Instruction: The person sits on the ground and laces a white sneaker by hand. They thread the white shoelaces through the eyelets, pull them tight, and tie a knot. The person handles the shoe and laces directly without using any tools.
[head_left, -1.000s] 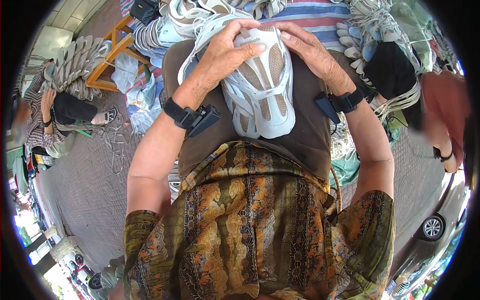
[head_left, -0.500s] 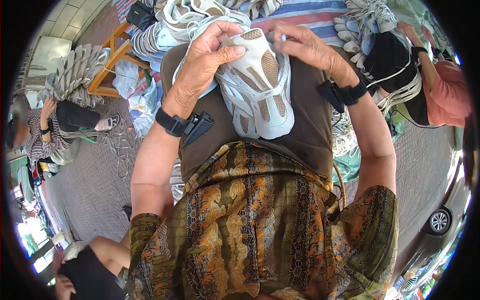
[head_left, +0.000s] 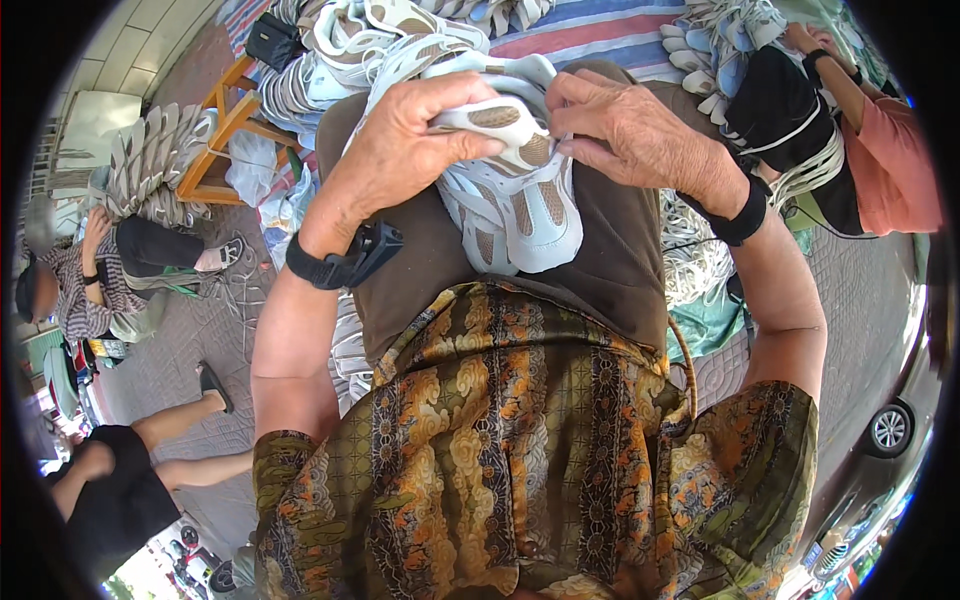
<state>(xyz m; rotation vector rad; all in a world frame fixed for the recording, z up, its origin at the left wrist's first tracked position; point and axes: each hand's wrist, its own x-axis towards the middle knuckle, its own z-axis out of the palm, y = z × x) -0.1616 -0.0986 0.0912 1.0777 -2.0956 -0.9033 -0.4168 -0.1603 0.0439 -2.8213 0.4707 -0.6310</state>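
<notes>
A white and beige sneaker upper (head_left: 545, 230) with tan mesh panels lies across my lap on brown trousers (head_left: 620, 250). My left hand (head_left: 405, 145) is closed on its padded tongue (head_left: 496, 117), thumb on the near side and fingers behind, folding it up toward me. My right hand (head_left: 640, 128) is closed in a pinch at the right edge of the tongue. What sits between its fingertips is too small to make out. Both wrists carry black straps.
More shoe uppers (head_left: 345, 50) are piled beyond my knees on a striped sheet (head_left: 600, 40). A wooden frame (head_left: 215, 150) stands at left. Bundled white laces (head_left: 695, 265) lie right of my lap. Seated people work at left and right; another person (head_left: 110, 480) is at lower left.
The tongue has been bent down toward me and the upper's opening shows behind it. My right hand has come in to the tongue's edge. The person at lower left has shifted.
</notes>
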